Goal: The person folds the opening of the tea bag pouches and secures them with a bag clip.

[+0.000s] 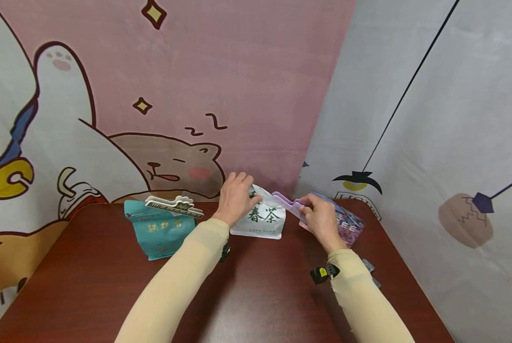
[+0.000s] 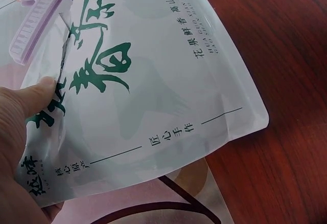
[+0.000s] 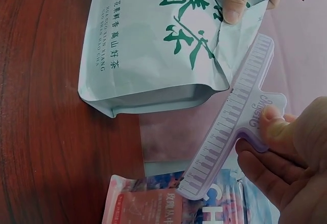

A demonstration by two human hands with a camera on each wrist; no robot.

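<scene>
Behind left hand (image 1: pixel 235 199), white pouch (image 1: pixel 264 216) top hidden

Bright, even indoor light falls across a dark wooden table (image 1: pixel 256 295).
Soft shadows lie under the arms; faint sheen marks the white pouch (image 2: pixel 153 81). The head view bows toward its edges, and skin nearest the wrist cameras blurs.

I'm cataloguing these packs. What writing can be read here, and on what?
White bag: large green "春茶"; smaller "花果鲜香 高山好茶", with pinyin beneath too small to read; "匠心手作" in the left wrist view.
Purple clip: cursive brand, too blurred to read.
Pink bag: white "CH", the rest hidden; small characters unreadable.
Teal bag: gold characters, too blurred.
Backdrop: black letters, cut off.
</scene>
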